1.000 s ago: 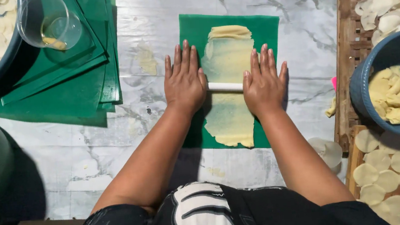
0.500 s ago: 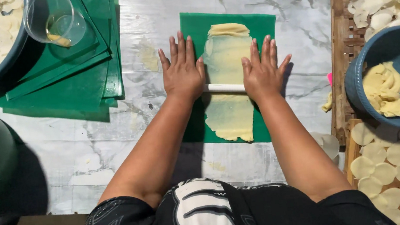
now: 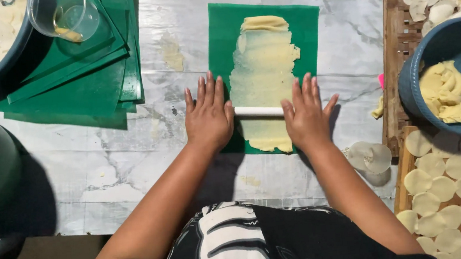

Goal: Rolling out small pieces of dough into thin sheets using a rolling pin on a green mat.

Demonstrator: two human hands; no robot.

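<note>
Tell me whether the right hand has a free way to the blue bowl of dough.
Probably yes. The right hand lies flat on the white roller, holding nothing, and the blue bowl sits open to its right on the wooden rack. Only bare marble and a small dough scrap lie between.

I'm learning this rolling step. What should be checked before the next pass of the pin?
1. Left hand flat on the white rolling pin: ok.
2. Right hand flat on the other end: ok.
3. Dough sheet within the green mat: ok.
4. Pin square across the dough: ok.
5. Even dough thickness: cannot tell.
6. Mat flat on the marble table: ok.
</note>
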